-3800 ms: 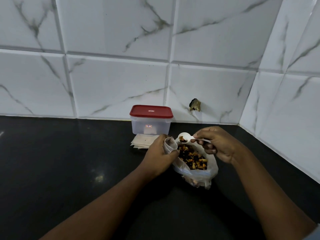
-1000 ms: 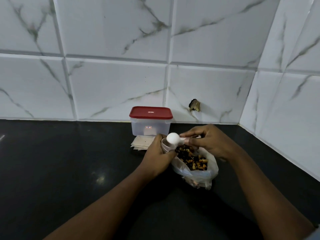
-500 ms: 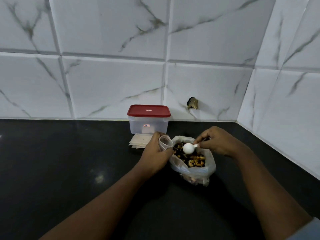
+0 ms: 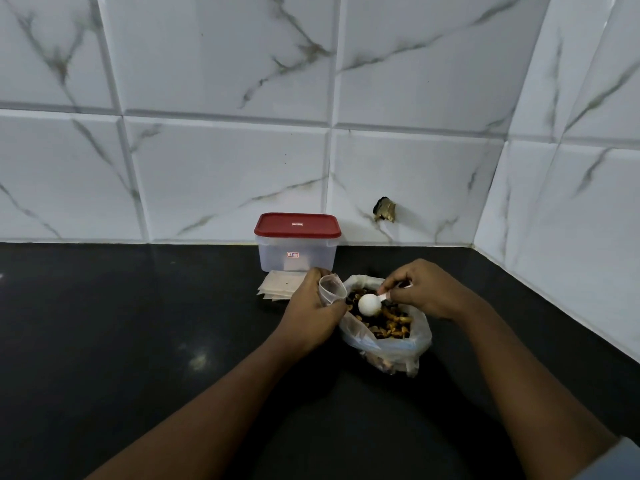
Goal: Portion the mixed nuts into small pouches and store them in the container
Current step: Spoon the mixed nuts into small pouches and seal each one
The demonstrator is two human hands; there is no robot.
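An open plastic bag (image 4: 391, 346) of mixed nuts (image 4: 389, 322) sits on the black counter. My left hand (image 4: 311, 315) grips a small clear pouch (image 4: 331, 289), held open at the bag's left edge. My right hand (image 4: 424, 291) pinches the handle of a white spoon (image 4: 370, 304), whose bowl is turned face down onto the nuts inside the bag. Behind them stands a clear container (image 4: 297, 252) with its red lid shut. A stack of flat empty pouches (image 4: 280, 285) lies in front of it, partly hidden by my left hand.
The black counter (image 4: 138, 323) stretches wide to the left and toward me. White marble tiles form the back wall and the right wall, meeting in a corner (image 4: 479, 237). A chipped dark hole (image 4: 385, 209) marks the back wall.
The spoon went from tipping over the pouch mouth down into the bag of nuts, bowl face down. My left hand kept the pouch open in the same spot.
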